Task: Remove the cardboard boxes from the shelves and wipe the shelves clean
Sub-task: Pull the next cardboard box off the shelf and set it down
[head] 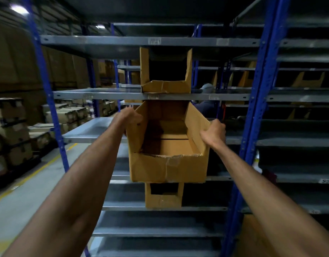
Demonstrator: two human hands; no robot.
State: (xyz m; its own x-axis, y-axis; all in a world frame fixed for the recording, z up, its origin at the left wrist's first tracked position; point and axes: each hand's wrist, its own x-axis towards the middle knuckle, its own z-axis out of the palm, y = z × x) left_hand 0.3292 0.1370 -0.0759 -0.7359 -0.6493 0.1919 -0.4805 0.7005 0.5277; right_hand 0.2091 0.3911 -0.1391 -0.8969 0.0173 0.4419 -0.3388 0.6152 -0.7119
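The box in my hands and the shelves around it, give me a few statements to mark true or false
1. Both hands grip the held box, the left hand on its left wall and the right hand on its right wall. True.
2. The held box is full of goods. False: it looks empty, with its bare floor showing.
3. Another cut-front box stands on the shelf above the held one. True.
4. No box is left below the held one. False: a smaller box sits on a lower shelf.
5. A cloth is in the right hand. False: it holds only the box wall.
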